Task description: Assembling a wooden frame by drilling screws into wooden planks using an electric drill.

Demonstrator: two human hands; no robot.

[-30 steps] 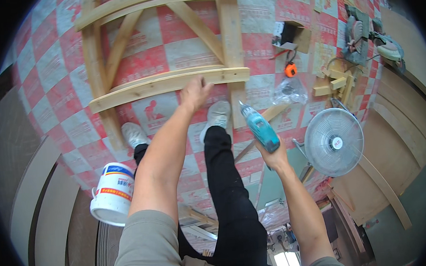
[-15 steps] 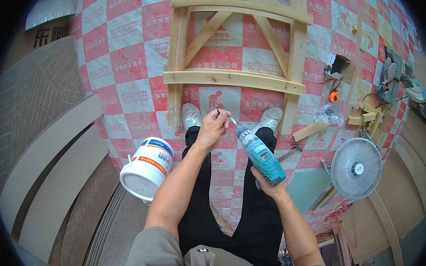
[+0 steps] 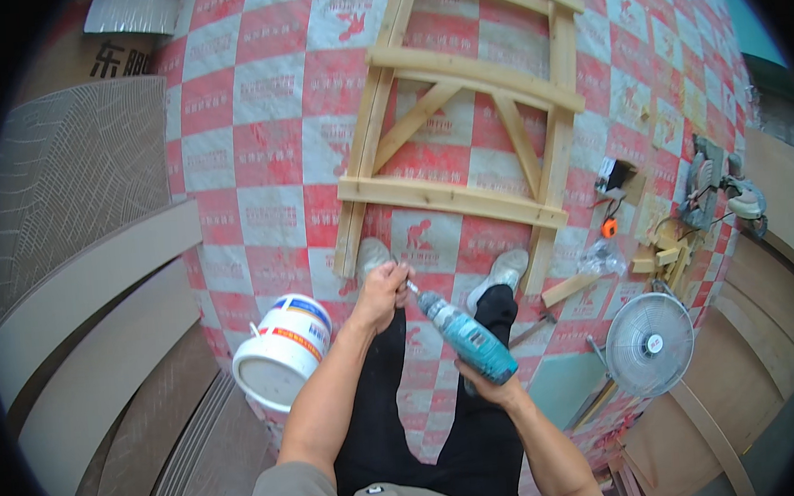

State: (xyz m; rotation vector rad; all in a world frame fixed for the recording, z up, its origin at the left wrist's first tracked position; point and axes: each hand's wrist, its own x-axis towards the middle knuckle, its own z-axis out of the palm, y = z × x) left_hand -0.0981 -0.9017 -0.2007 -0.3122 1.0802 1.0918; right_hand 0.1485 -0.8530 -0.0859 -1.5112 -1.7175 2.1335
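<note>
A teal cordless drill (image 3: 472,342) is gripped at its handle end by my right hand (image 3: 491,386), and it points up and left. Its pale bit (image 3: 412,287) reaches the fingertips of my left hand (image 3: 384,296). Those fingers are pinched together, and a small dark tip shows by them, too small to name. Beyond my shoes lies a ladder-like wooden frame (image 3: 453,199) with crossbars and two slanting braces.
A white bucket (image 3: 282,369) stands at my left, near leaning panels (image 3: 98,257). To the right are a fan (image 3: 650,346), a hammer (image 3: 531,331), wood offcuts (image 3: 666,256), an orange tape measure (image 3: 609,227) and a power saw (image 3: 716,187). Red-and-white checked sheeting (image 3: 269,169) covers the floor.
My view has shifted, so the frame shows farther along its length. Both hands and the drill sit lower and slightly left in view, the left fingers now closer round the bit's tip.
</note>
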